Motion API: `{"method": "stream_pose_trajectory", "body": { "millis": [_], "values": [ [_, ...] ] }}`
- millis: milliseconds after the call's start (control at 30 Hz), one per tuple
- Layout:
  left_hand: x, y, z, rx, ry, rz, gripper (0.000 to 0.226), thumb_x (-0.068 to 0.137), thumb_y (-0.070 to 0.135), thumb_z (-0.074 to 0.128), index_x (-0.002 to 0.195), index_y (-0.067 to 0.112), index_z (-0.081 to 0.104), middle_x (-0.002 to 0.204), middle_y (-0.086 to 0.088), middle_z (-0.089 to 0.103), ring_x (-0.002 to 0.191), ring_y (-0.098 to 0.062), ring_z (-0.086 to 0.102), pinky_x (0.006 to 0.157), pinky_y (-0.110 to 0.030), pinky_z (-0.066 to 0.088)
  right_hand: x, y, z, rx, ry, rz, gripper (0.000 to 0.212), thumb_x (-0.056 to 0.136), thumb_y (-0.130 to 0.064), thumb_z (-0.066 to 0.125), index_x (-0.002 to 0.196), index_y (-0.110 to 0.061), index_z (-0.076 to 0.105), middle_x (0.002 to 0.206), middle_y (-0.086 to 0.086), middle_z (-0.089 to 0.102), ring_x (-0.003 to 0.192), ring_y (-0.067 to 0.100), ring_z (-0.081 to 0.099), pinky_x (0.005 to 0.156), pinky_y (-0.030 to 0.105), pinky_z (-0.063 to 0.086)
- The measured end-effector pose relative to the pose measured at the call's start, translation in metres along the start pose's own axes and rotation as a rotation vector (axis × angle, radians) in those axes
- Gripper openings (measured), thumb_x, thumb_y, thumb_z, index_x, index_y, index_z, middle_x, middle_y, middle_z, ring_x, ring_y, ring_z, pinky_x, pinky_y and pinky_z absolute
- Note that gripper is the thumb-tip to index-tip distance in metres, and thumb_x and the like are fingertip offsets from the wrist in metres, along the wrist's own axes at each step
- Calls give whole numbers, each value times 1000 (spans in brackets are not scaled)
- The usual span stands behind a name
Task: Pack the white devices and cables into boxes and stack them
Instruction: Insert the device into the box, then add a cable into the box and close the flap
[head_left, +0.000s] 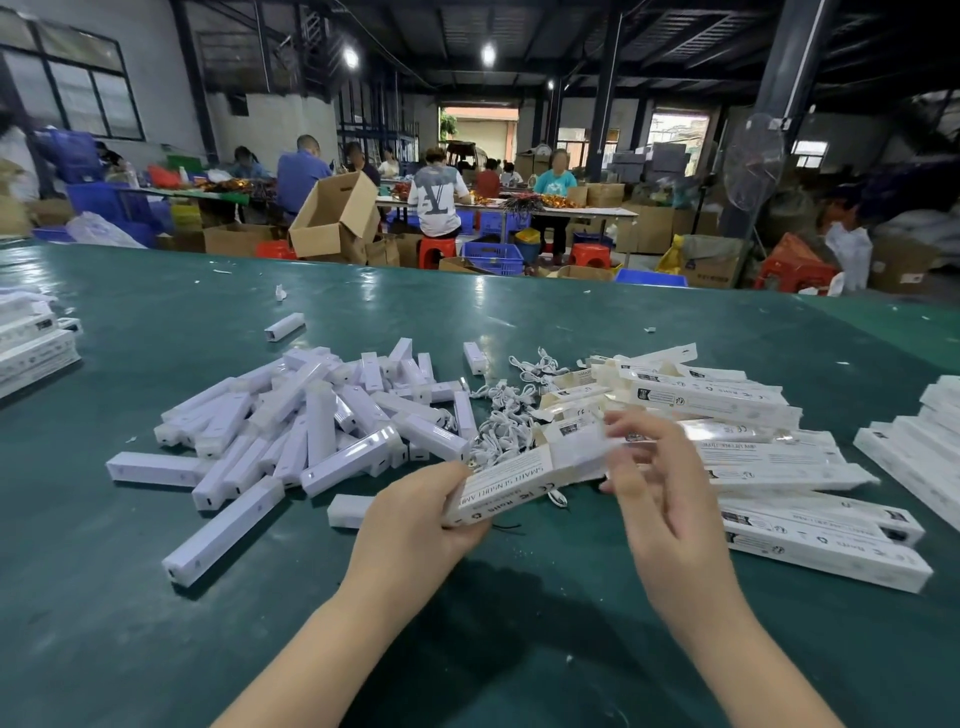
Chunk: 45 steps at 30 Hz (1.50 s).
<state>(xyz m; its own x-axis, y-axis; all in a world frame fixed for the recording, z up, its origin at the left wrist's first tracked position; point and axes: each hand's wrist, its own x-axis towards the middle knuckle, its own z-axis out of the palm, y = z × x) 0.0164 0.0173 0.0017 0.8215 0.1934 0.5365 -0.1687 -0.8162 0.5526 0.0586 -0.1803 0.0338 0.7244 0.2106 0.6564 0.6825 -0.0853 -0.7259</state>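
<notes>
Left hand: fingers curled round box end.
Right hand: fingers spread, blurred, at box's 3 o'clock end.
Worktop: green.

Glossy white plastic devices and printed card boxes lie on matt green table.

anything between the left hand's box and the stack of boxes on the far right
Nothing stands up in the path. The box is held above the table; the loose boxes lie low between it and the stack, and the right hand hovers beside it.
</notes>
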Motion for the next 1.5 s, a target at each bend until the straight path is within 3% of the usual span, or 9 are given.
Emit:
{"method": "stream_pose_trajectory", "body": {
  "millis": [100,233,500,633,800,967,1167,1300,1500],
  "values": [
    [0,0,1,11,11,-25,33,76,25,76,65,28,45,61,14,50,64,-2,47,52,-17,33,-5,0,9,-5,-152,14,28,89,-53,44,106,-46,65,120,-24,53,121,1,50,90,18,48],
    [1,5,-3,-270,102,-201,14,78,31,77,76,32,63,68,10,64,62,-4,56,53,-18,45,-3,17,8,80,-12,89,31,93,-46,44,123,-46,52,120,-17,60,107,10,60,87,29,51],
    [6,13,-5,-666,131,-464,17,82,35,71,80,19,65,57,11,60,55,-2,54,53,-11,46,-5,64,11,-939,-616,168,41,101,-43,39,141,-41,46,149,-15,40,140,10,28,115,28,16],
    [5,12,-4,-730,82,-521,24,84,38,69,88,14,63,60,7,61,57,-6,56,58,-18,50,2,56,11,-897,-474,66,23,93,-38,54,108,-33,71,109,-18,66,111,10,55,98,28,36],
    [6,13,-4,-785,72,-527,16,88,27,67,89,11,63,59,2,59,54,-8,53,53,-15,45,-5,58,17,-943,-525,52,41,97,-47,45,135,-36,54,141,-17,47,134,7,38,113,26,22],
    [5,12,-2,-806,66,-522,17,88,24,67,95,10,63,61,2,59,57,-11,53,63,-24,48,0,52,16,-918,-363,45,27,94,-46,48,90,-26,67,89,-11,60,96,15,53,85,25,31],
    [5,11,-2,-792,57,-522,16,88,25,66,94,11,62,60,2,59,56,-10,53,62,-23,47,-4,59,14,-961,-536,207,47,99,-51,38,142,-32,45,154,-8,32,141,13,27,119,31,15],
    [5,11,-2,-795,53,-518,13,89,25,66,94,13,63,61,2,60,56,-10,54,61,-22,48,1,57,10,-865,-316,121,25,92,-47,54,85,-25,64,93,-13,57,95,12,50,96,33,39],
    [4,11,-1,-803,40,-527,14,87,25,67,93,13,64,60,6,59,56,-9,55,58,-18,48,-7,58,19,-881,-488,110,50,91,-59,51,139,-43,46,130,-19,52,124,10,44,107,27,31]
  ]
}}
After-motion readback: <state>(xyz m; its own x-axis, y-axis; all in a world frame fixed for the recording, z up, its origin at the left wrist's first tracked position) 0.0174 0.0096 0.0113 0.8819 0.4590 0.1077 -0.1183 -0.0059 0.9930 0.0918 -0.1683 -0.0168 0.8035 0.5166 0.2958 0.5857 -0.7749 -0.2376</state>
